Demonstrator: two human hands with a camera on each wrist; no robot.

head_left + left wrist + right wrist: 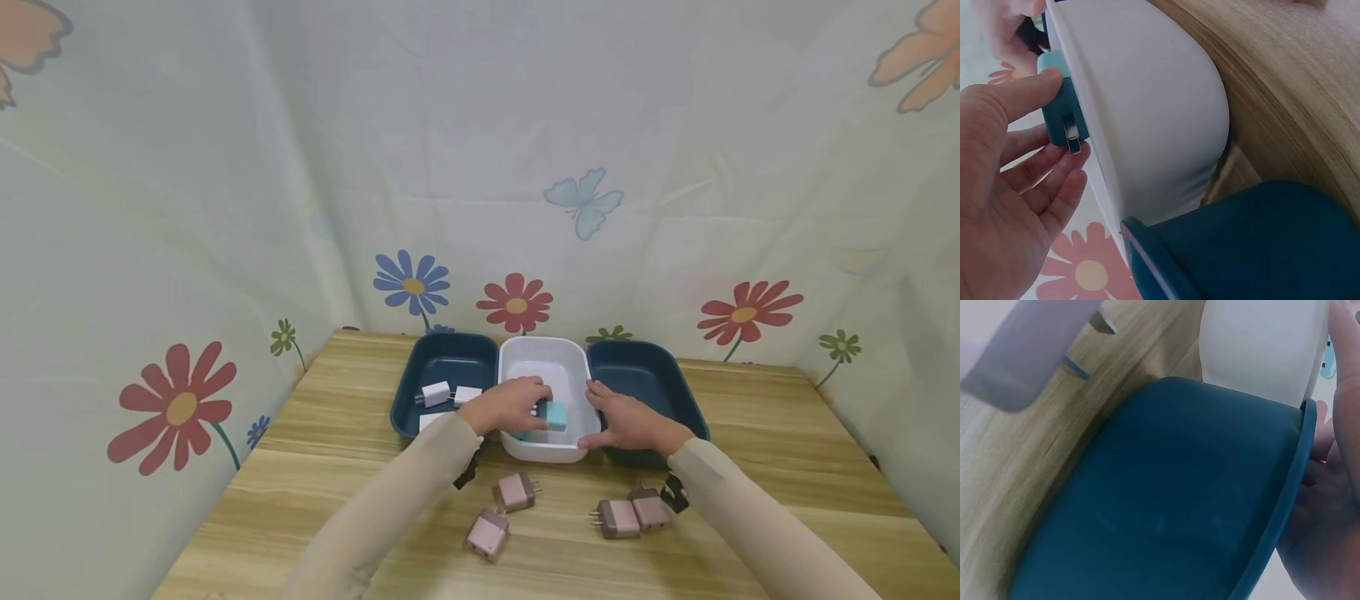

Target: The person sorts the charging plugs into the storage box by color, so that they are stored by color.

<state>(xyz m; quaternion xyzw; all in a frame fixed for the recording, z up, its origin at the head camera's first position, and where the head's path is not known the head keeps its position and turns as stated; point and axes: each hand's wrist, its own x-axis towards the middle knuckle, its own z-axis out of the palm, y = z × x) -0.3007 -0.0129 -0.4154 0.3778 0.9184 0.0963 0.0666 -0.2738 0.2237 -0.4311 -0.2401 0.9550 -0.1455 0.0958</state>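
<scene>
My left hand [510, 404] reaches over the white bin [550, 452] and pinches a teal plug charger [1063, 103] between thumb and fingers. In the left wrist view the charger's metal prongs stick out beside the bin's rim. Part of a second teal charger [521, 435] shows under the hand, inside the white bin. My right hand [626, 419] rests at the right rim of that bin with fingers spread. From the right wrist view it lies over the edge of the right dark blue bin [1166, 487], its fingertips partly hidden.
White plug chargers [435, 393] lie in the left dark blue bin [401, 392]. On the wooden table [322, 467], in front of the bins, are several pink chargers, two at the left [489, 533] and two at the right [619, 518]. A flowered curtain [480, 167] hangs behind.
</scene>
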